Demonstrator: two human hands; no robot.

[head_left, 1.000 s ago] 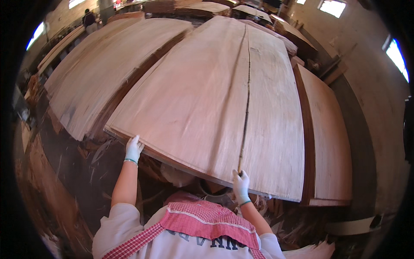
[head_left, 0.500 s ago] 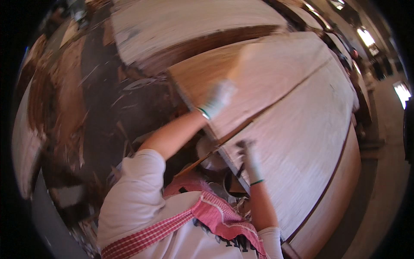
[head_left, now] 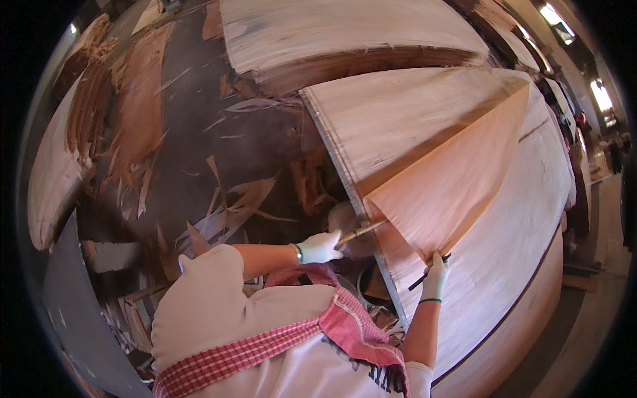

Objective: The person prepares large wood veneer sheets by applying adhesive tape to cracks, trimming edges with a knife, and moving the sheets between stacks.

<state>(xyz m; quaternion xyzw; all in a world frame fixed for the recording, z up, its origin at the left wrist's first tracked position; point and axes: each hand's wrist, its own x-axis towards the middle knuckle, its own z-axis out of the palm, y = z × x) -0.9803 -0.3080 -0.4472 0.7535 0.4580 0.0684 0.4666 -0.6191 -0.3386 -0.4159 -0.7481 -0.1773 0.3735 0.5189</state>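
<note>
A thin tan veneer sheet (head_left: 458, 179) lies slantwise and partly raised over a large stack of pale veneer (head_left: 371, 99). My left hand (head_left: 322, 247), in a white glove with a green cuff, is closed around a narrow tan wooden strip (head_left: 361, 231) just off the stack's left edge. The strip's far end reaches the stack beside the sheet. My right hand (head_left: 435, 275), gloved the same way, is closed on a thin dark tool (head_left: 417, 283) whose exact kind is unclear. Its fingertips are at the sheet's near corner; whether they pinch it I cannot tell.
Another veneer stack (head_left: 352, 33) stands beyond. Torn veneer scraps (head_left: 245, 199) litter the dark floor on the left, near a brown stack with ragged edges (head_left: 86, 113). A grey curved panel (head_left: 79, 312) is at lower left.
My left hand has come back from over the stack to its left edge, near my body. The tan sheet now shows clearly across the stack, with my right hand at its corner. The view has shifted.
</note>
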